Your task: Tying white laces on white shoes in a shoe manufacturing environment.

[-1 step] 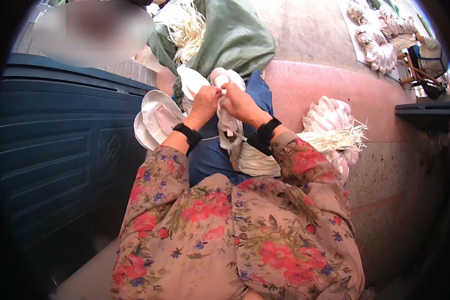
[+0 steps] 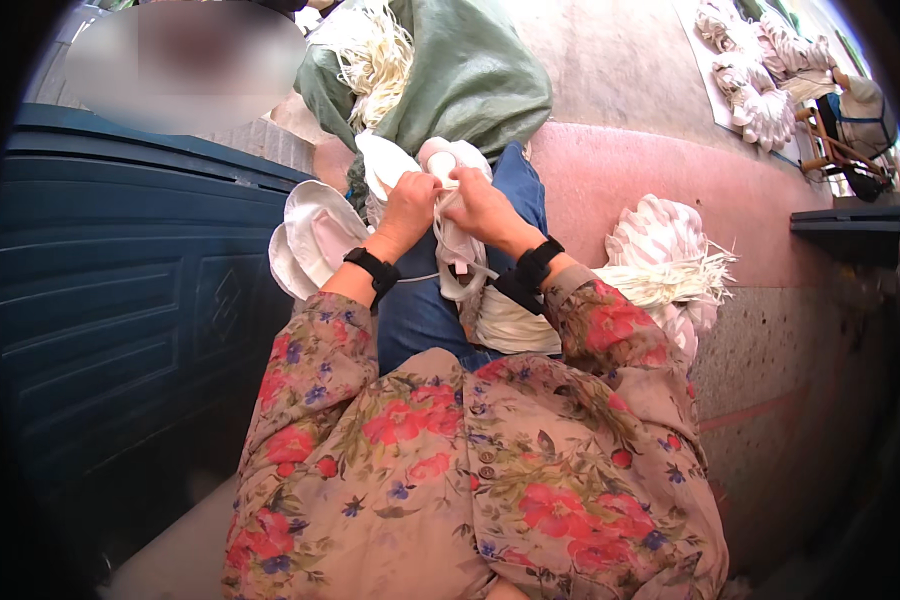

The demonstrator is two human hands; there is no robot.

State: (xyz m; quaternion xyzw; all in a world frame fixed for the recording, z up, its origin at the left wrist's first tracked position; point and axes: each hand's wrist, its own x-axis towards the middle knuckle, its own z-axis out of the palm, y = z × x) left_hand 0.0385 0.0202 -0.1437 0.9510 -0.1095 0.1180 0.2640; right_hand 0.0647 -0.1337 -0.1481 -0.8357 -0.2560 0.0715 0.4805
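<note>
Over my lap, a white and pale pink shoe upper [image 2: 457,245] hangs down between my wrists, its top rising past my fingers. My left hand [image 2: 410,208] is closed, pinching it from the left. On the other side my right hand [image 2: 480,208] is closed too, thumb and fingers drawn together close to the left fingertips. Whether a lace is pinched between them is too small to make out. A thin white lace [image 2: 419,277] crosses my jeans under the left wrist. Another white shoe upper [image 2: 385,165] lies just beyond my left hand.
More white uppers [image 2: 320,235] lie at my left beside a dark blue panelled piece [image 2: 100,290]. A green sack [image 2: 460,80] bears a bundle of cream laces [image 2: 375,65]. At right, stacked uppers [image 2: 660,235] and laces [image 2: 670,275] lie on the floor. Further uppers [image 2: 755,90] stand far right.
</note>
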